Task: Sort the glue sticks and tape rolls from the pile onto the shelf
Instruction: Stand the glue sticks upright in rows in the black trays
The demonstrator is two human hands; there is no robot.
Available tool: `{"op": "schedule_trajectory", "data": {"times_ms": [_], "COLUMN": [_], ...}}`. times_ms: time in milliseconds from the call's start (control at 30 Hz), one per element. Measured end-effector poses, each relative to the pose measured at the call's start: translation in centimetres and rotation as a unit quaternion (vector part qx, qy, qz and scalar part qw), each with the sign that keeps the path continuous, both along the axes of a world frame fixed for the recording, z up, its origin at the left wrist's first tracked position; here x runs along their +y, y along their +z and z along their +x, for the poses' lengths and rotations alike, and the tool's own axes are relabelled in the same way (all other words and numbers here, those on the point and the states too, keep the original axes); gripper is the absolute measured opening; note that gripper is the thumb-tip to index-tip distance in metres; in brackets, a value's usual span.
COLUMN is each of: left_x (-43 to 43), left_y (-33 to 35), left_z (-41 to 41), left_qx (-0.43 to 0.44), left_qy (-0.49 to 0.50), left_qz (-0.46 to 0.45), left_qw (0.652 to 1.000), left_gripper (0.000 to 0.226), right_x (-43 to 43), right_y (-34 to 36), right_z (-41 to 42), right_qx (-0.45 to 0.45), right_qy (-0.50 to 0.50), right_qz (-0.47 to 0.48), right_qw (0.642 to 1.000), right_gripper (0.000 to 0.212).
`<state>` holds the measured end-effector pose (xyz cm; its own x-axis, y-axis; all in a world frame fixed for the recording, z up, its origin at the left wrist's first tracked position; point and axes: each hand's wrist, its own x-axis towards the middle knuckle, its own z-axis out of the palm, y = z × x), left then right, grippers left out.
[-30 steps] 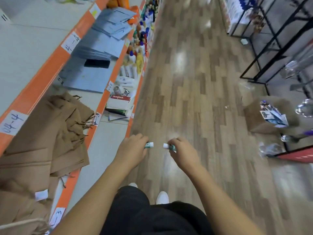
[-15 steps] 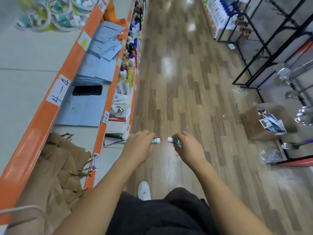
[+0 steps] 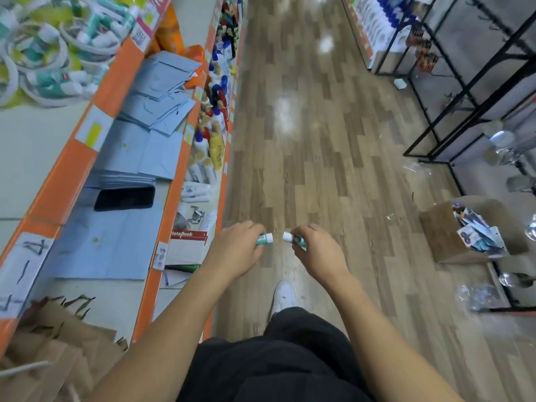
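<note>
Two glue sticks were held, one in each hand. The left hand (image 3: pixel 236 250) had its fingers (image 3: pixel 250 228) curled round a green-and-white glue stick (image 3: pixel 265 238), white cap poking out to the right. The right hand (image 3: pixel 317 253) gripped a second glue stick (image 3: pixel 293 238) the same way, cap pointing left. The caps faced each other with a small gap between, above the wooden floor (image 3: pixel 319 140).

Left of the fingers ran the orange-edged shelf (image 3: pixel 171 198). It carried a Notebook box (image 3: pixel 187 246) just beside the left hand, flat blue paper bags (image 3: pixel 116 245) with a black phone (image 3: pixel 124 198) on them, and brown paper bags (image 3: pixel 52 358) nearer the person. Tape rolls (image 3: pixel 43 53) lay on a higher level, far ahead and left of both hands. Right of the fingers, a cardboard box (image 3: pixel 441 230) stood on the floor near a black wire rack (image 3: pixel 464 82).
</note>
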<state>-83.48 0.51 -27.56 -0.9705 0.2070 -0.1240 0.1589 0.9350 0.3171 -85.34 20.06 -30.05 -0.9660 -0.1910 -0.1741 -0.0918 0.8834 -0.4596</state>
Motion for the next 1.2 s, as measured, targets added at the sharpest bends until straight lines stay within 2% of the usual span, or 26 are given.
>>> {"op": "schedule_trajectory", "data": {"times_ms": [333,567,967,1200], "left_x": [0.6,0.2,-5.6,-8.9], "left_y": [1.8,0.6,1.1,1.4], "left_z": [-13.8,-22.6,-45.6,-53.7], "left_qx": [-0.017,-0.047,-0.015,-0.010], "left_qy": [0.060,0.054,-0.007,0.002], "left_qz": [-0.005,0.007,0.029,0.034], "left_qw": [0.998,0.997,0.999,0.999], "left_gripper": [0.019,0.021,0.024,0.024], "right_x": [0.9,0.6,-5.0,-8.1], "right_y": [2.5,1.0,2.1,2.3], "right_z": [-16.9,-24.4,-45.9,-53.7], "right_qx": [0.024,0.000,0.039,0.033], "right_qy": [0.063,0.049,-0.001,-0.008], "right_qz": [-0.014,-0.014,-0.006,-0.011], "right_qw": [0.998,0.999,0.999,0.999], "right_gripper": [0.024,0.022,0.022,0.022]}}
